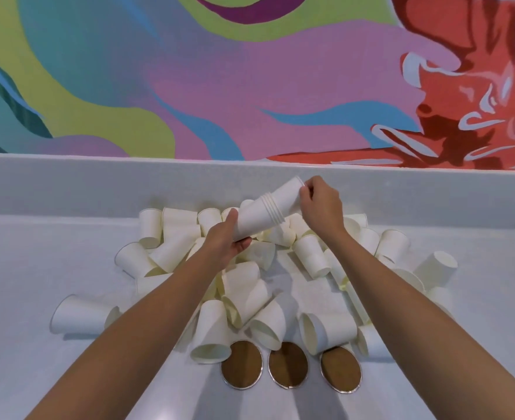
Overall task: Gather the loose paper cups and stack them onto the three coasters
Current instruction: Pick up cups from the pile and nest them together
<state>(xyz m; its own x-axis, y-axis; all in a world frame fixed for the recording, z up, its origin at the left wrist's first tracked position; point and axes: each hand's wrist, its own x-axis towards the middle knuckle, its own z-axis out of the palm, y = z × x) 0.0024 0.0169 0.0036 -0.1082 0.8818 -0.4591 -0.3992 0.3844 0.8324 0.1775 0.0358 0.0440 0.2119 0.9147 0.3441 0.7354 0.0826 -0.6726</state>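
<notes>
Holding a likely crushable nested stack of white paper cups [263,215] above the loose pile [250,298], the person is wrapping the left hand [229,242] round its base, the right hand [321,204] pinching its rim.

A painted mural [189,71] of swirling green, blue, pink and purple filled the top of the frame, turning red at upper right. Below it ran a pale raised ledge [98,183] behind the white desk [22,268], evenly lit.

loose cups [250,298] crowd counter, three coasters [288,363] seemingly bare
</notes>
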